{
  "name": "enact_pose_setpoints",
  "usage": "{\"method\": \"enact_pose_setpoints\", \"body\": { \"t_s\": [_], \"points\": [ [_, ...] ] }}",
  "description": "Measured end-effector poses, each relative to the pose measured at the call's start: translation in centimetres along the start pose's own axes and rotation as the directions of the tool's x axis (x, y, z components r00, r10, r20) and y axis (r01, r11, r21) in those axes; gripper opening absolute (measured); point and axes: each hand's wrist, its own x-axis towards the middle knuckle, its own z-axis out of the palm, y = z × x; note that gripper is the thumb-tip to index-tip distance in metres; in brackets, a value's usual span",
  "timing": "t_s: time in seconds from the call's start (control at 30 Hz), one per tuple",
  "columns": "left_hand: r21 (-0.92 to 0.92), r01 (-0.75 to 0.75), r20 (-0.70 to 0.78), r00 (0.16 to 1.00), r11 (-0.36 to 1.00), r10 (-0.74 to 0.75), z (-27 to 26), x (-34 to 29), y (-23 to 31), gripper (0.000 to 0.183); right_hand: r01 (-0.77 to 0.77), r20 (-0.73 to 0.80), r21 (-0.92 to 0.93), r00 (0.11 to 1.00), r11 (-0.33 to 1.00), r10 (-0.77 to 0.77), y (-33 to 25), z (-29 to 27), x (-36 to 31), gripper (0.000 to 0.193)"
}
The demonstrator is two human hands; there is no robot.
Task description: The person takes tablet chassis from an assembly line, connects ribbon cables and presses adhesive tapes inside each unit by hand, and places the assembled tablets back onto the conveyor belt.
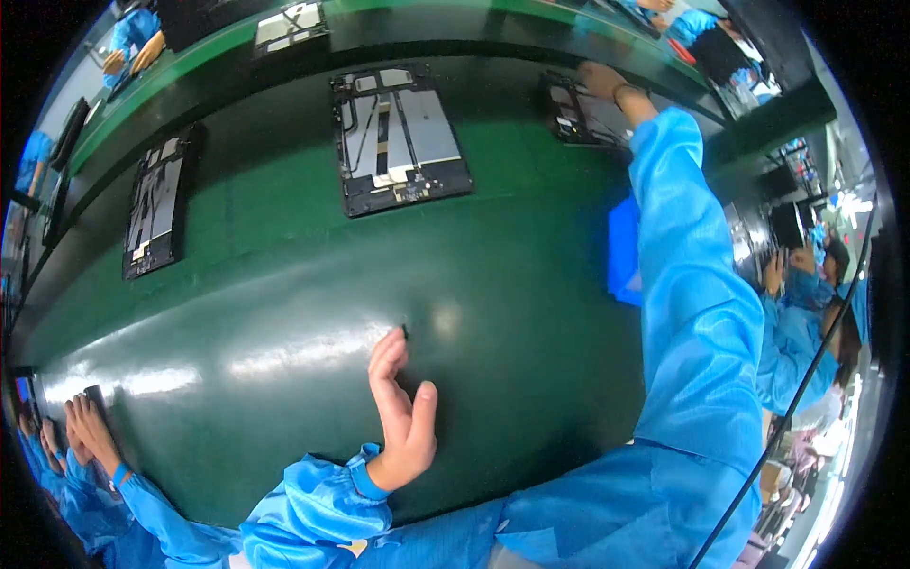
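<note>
My left hand (400,410) lies on the green work surface (284,284) with its fingers stretched out and held together. Its fingertips are just short of a tiny dark part (405,332) and it holds nothing. My right arm in a blue sleeve reaches far up the right side. There my right hand (605,82) rests on the far edge of an opened tablet (572,112) and appears to grip it. The arm hides the tablet's right part.
Another opened tablet (398,137) lies at the upper middle, one (154,201) at the left and one (289,25) on the far lane. A blue sheet (623,248) lies beside my right sleeve. Co-workers' hands are at the lower left (83,429) and right (787,270).
</note>
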Motion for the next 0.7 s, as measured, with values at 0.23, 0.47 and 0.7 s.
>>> {"method": "enact_pose_setpoints", "body": {
  "t_s": [0.23, 0.47, 0.7],
  "points": [
    [0.006, 0.045, 0.076, 0.996, 0.999, -0.045, 0.9, 0.1, 0.3, 0.054, -0.265, 0.448, 0.335, 0.889, 0.904, 0.095, 2.9, 4.4, -0.8, 0.027],
    [0.022, -0.005, 0.086, 0.996, 1.0, 0.003, 2.6, 0.3, 0.1, 0.058, -0.277, 0.582, 0.636, 0.785, 0.721, -0.212, 2.8, -0.7, -1.6, 0.02],
    [0.094, -0.037, 0.094, 0.995, 0.995, 0.029, 3.9, 0.6, 0.2, 0.06, -0.41, 0.69, 0.472, 0.723, 0.781, -0.036, -0.6, -6.7, -2.1, 0.04]
  ]
}}
